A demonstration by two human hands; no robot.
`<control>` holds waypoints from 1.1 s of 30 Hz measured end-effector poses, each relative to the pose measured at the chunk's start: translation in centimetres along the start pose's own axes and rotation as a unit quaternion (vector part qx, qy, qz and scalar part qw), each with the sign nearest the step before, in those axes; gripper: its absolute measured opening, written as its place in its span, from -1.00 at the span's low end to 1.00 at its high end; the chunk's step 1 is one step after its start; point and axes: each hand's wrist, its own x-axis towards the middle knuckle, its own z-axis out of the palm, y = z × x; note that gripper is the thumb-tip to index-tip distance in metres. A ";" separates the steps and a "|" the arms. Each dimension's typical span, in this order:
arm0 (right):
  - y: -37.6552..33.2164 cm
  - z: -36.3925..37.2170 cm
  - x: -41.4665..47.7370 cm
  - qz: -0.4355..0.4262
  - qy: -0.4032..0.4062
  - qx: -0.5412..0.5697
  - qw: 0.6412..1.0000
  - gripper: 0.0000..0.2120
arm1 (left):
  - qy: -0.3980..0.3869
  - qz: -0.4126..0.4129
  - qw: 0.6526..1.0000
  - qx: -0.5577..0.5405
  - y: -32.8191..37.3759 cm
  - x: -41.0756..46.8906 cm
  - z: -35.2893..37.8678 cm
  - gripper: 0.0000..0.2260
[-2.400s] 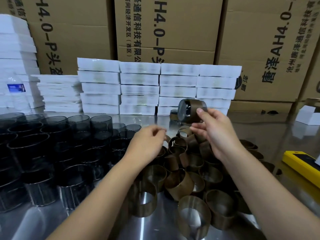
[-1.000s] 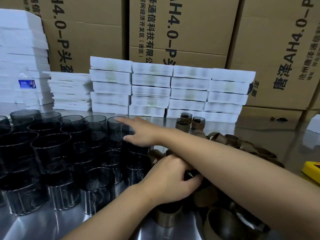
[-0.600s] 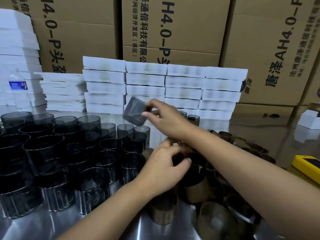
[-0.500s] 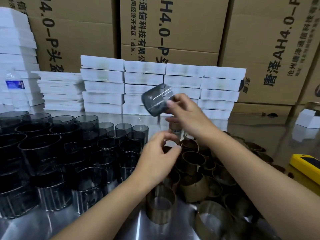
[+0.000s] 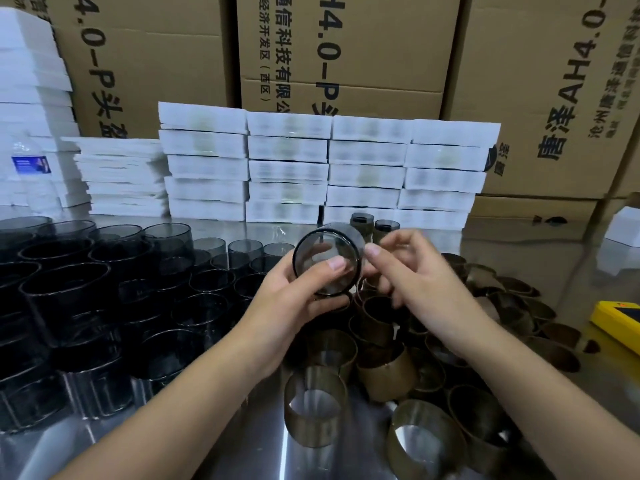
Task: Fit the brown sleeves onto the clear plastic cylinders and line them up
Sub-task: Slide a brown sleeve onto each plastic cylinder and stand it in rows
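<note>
I hold one clear plastic cylinder point(image 5: 327, 271) up over the steel table, its open end facing me. My left hand point(image 5: 294, 306) grips it from below and the left, thumb across the near rim. My right hand point(image 5: 415, 282) pinches its right rim between thumb and forefinger; whether a sleeve is under those fingers I cannot tell. Loose brown sleeves point(image 5: 381, 368) lie heaped below and to the right. Many bare clear cylinders point(image 5: 104, 289) stand packed on the left. Two sleeved cylinders point(image 5: 362, 221) stand side by side at the back.
Stacks of white boxes point(image 5: 329, 168) line the back of the table in front of large cardboard cartons point(image 5: 346, 57). A water bottle point(image 5: 31, 168) stands far left. A yellow device point(image 5: 620, 323) lies at the right edge.
My right hand lifted a clear cylinder from the left group and carried it to the centre. My left hand left the sleeve pile and now grips that cylinder too.
</note>
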 end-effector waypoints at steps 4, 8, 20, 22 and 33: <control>-0.5 -0.3 -0.7 -0.111 0.026 -0.113 0.987 -0.78 | 0.037 0.002 0.997 -0.065 0.1 0.2 0.2 -0.69; -1.2 1.0 -3.0 -0.211 -0.202 -0.234 0.927 -0.81 | 0.035 -0.014 0.987 -0.158 0.8 -0.1 0.3 -0.69; -1.7 0.6 -2.8 -0.106 -0.274 -0.183 0.938 -0.80 | 0.023 -0.013 0.975 -0.220 1.4 -0.4 -0.3 -0.53; -1.5 -0.1 -2.0 -0.082 -0.152 -0.117 0.978 -0.74 | 0.012 -0.017 0.977 -0.212 1.2 -0.4 -0.3 -0.72; 0.5 0.2 -0.2 0.018 0.062 0.015 0.998 -0.68 | 0.034 -0.001 0.996 -0.082 -0.4 -0.3 -0.1 -0.31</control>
